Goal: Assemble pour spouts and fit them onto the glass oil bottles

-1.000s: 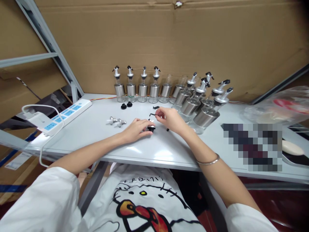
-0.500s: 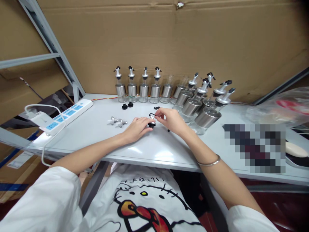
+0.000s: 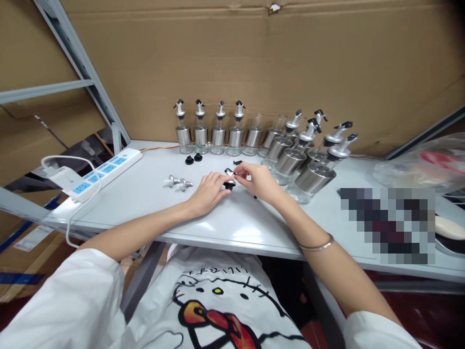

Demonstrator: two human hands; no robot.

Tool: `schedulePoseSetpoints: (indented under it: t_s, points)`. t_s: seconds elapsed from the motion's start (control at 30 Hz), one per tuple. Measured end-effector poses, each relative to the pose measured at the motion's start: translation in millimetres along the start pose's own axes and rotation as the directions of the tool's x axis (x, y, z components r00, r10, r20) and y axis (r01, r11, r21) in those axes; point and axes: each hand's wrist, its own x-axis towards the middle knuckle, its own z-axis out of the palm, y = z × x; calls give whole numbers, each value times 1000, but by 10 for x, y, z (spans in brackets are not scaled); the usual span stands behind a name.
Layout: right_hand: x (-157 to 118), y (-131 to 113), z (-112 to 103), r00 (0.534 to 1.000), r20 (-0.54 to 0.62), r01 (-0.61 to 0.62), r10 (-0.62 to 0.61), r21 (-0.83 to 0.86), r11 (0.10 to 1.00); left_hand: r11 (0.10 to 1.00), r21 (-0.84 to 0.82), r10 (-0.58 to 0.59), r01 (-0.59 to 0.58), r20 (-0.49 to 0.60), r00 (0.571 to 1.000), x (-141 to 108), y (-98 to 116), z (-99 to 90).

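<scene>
My left hand [image 3: 208, 195] is closed on a silver and black bottle pourer [image 3: 229, 184], holding it low over the table. My right hand [image 3: 259, 180] pinches a small black flap [image 3: 230, 171] at the pourer's top; its fingers partly hide the piece. Just behind my hands lies another small black piece [image 3: 237, 162], and a tiny black part [image 3: 255, 197] sits below my right wrist. To the left are two silver pourer tops [image 3: 179, 182] lying on their sides. Two black stoppers [image 3: 193, 158] rest farther back.
Several glass bottles with steel sleeves [image 3: 218, 137] line the back, most topped with pourers. A nearer group [image 3: 315, 177] stands at the right. A white power strip [image 3: 105, 173] with a plugged-in cable lies left. A clear plastic bag [image 3: 417, 162] is at the far right.
The black flap at the top of the pourer has swung down against the silver spout under my right fingers. My left hand stays around the pourer.
</scene>
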Motion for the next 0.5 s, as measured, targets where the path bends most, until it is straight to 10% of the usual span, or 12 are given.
schedulePoseSetpoints:
  t_s: [0.5]
  points:
    - [1, 27, 20, 1000, 3, 25, -25, 9, 1000, 997, 8, -82, 82, 1, 997, -7, 47, -14]
